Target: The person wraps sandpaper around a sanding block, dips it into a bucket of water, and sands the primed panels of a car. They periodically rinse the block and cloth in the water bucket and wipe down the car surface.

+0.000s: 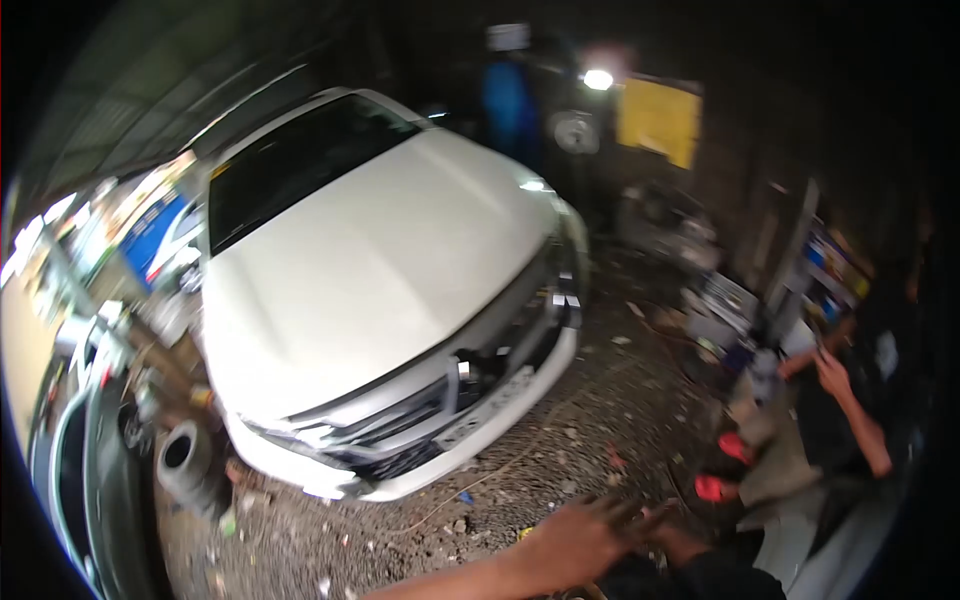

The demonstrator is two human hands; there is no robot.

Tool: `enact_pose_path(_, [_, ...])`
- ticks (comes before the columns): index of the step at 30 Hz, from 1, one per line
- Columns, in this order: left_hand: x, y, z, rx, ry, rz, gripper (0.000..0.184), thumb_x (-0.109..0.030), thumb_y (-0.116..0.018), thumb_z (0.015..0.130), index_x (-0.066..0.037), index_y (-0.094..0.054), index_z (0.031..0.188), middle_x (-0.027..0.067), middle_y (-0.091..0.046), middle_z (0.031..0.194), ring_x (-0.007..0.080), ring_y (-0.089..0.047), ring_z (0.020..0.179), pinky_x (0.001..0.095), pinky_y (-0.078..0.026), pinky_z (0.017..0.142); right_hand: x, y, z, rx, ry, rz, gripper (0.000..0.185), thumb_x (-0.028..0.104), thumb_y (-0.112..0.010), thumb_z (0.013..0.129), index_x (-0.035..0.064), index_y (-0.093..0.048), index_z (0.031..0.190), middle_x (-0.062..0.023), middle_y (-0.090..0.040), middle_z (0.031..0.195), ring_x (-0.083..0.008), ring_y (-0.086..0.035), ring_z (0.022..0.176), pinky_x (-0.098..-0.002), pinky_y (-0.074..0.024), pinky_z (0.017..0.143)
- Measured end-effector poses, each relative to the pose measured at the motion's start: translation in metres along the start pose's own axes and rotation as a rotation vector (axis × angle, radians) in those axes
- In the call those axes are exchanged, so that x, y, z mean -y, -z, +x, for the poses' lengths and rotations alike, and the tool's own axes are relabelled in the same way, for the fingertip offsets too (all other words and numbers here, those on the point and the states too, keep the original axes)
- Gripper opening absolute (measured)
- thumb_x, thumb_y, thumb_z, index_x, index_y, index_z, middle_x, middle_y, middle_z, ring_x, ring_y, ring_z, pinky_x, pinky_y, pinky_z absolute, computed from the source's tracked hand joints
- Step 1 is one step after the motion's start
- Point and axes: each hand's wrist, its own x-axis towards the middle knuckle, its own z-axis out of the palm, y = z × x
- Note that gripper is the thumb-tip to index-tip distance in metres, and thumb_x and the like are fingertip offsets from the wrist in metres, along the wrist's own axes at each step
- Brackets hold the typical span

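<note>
At the bottom of the head view, my left hand [580,545] reaches in from the lower left, its fingers dark and smeared by motion. Close beside its fingertips is my right hand [677,535], partly in shadow. The two hands meet or overlap above dark clothing [725,572]. No object can be made out in either hand, and the blur hides how the fingers are bent. Beyond them a white car [370,260] stands with its grille [450,395] facing me.
On the right sits another person [850,420] with red footwear [715,488], near tools and boxes [730,305]. Stacked tires [190,465] and a dark vehicle [115,490] are at the left. A thin cord [480,480] crosses the gravel. A yellow sheet [660,120] hangs behind.
</note>
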Motion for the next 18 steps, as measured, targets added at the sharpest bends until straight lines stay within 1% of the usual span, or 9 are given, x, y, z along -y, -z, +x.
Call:
enact_pose_path(1, [0.019, -0.022, -0.026, -0.127, 0.121, -0.048, 0.06, -0.023, -0.063, 0.094, -0.009, -0.048, 0.15, 0.0126, -0.068, 0.105, 0.0282, -0.069, 0.094, 0.0391, -0.057, 0.081, 0.011, 0.004, 0.011, 0.021, 0.029, -0.02, 0.067, 0.022, -0.085, 0.073, 0.0031, -0.055, 0.13, -0.0211, -0.065, 0.125, -0.0413, -0.062, 0.119, -0.0492, -0.0498, 0.096])
enact_pose_path(5, [0.065, -0.212, -0.176, -0.15, 0.982, -0.215, 0.062, -0.018, -0.064, 0.087, -0.016, -0.051, 0.148, 0.0169, -0.065, 0.107, 0.0379, -0.065, 0.105, 0.0489, -0.054, 0.089, 0.084, 0.019, 0.052, 0.159, 0.049, -0.366, 0.071, 0.017, -0.086, 0.072, 0.0051, -0.052, 0.132, -0.0216, -0.065, 0.124, -0.0415, -0.063, 0.119, -0.0492, -0.0508, 0.097])
enact_pose_path(7, [0.039, -0.306, -0.255, -0.084, 1.311, -0.356, 0.056, -0.032, -0.064, 0.09, -0.015, -0.056, 0.143, 0.0191, -0.068, 0.114, 0.0403, -0.065, 0.107, 0.0506, -0.053, 0.091, 0.112, 0.015, 0.074, 0.182, 0.083, -0.443, 0.076, 0.017, -0.088, 0.071, 0.0066, -0.049, 0.135, -0.0222, -0.064, 0.126, -0.0415, -0.063, 0.119, -0.0496, -0.0514, 0.097])
enact_pose_path(9, [-0.01, -0.386, -0.314, 0.003, 1.578, -0.561, 0.056, -0.035, -0.064, 0.09, -0.01, -0.058, 0.141, 0.0215, -0.067, 0.123, 0.0407, -0.064, 0.116, 0.05, -0.053, 0.096, 0.145, 0.009, 0.1, 0.267, 0.076, -0.597, 0.082, 0.018, -0.09, 0.069, 0.0082, -0.046, 0.138, -0.0216, -0.062, 0.129, -0.0411, -0.061, 0.121, -0.0498, -0.0515, 0.098])
enact_pose_path(10, [-0.04, -0.374, -0.323, 0.022, 1.62, -0.639, 0.053, -0.035, -0.062, 0.091, -0.013, -0.059, 0.139, 0.0222, -0.065, 0.129, 0.0411, -0.064, 0.117, 0.0502, -0.053, 0.096, 0.164, 0.002, 0.116, 0.299, 0.078, -0.669, 0.085, 0.018, -0.091, 0.068, 0.009, -0.045, 0.139, -0.0214, -0.061, 0.131, -0.041, -0.061, 0.122, -0.05, -0.0515, 0.099])
enact_pose_path(11, [-0.079, -0.446, -0.357, -0.127, 1.727, -0.48, 0.049, -0.032, -0.06, 0.092, -0.013, -0.061, 0.137, 0.0236, -0.066, 0.125, 0.0432, -0.065, 0.112, 0.0509, -0.053, 0.097, 0.185, -0.006, 0.129, 0.341, 0.075, -0.744, 0.089, 0.018, -0.092, 0.067, 0.0096, -0.043, 0.14, -0.0203, -0.06, 0.134, -0.0405, -0.06, 0.123, -0.0493, -0.0511, 0.1])
enact_pose_path(14, [-0.158, -0.471, -0.37, -0.067, 2.019, -0.546, 0.048, -0.033, -0.06, 0.09, -0.016, -0.063, 0.135, 0.0268, -0.065, 0.119, 0.0433, -0.068, 0.106, 0.051, -0.055, 0.096, 0.238, -0.033, 0.163, 0.426, 0.313, -0.834, 0.089, 0.017, -0.092, 0.067, 0.01, -0.043, 0.141, -0.0194, -0.059, 0.135, -0.0395, -0.059, 0.125, -0.0488, -0.0506, 0.1])
enact_pose_path(15, [-0.173, -0.481, -0.367, -0.145, 2.127, -0.564, 0.048, -0.034, -0.06, 0.09, -0.014, -0.064, 0.134, 0.0286, -0.064, 0.12, 0.0442, -0.067, 0.109, 0.0518, -0.054, 0.096, 0.242, -0.05, 0.185, 0.444, 0.368, -0.814, 0.095, 0.021, -0.096, 0.06, 0.0092, -0.046, 0.14, -0.0198, -0.061, 0.134, -0.0383, -0.06, 0.125, -0.0456, -0.05, 0.103])
enact_pose_path(18, [-0.183, -0.474, -0.328, -0.55, 2.353, -0.481, 0.044, -0.029, -0.062, 0.091, -0.009, -0.067, 0.13, 0.0268, -0.063, 0.124, 0.0448, -0.064, 0.114, 0.0508, -0.051, 0.101, 0.29, -0.1, 0.211, 0.577, 0.568, -0.832, 0.094, 0.021, -0.096, 0.061, 0.0074, -0.046, 0.139, -0.0198, -0.06, 0.135, -0.0381, -0.059, 0.126, -0.0446, -0.0495, 0.103])
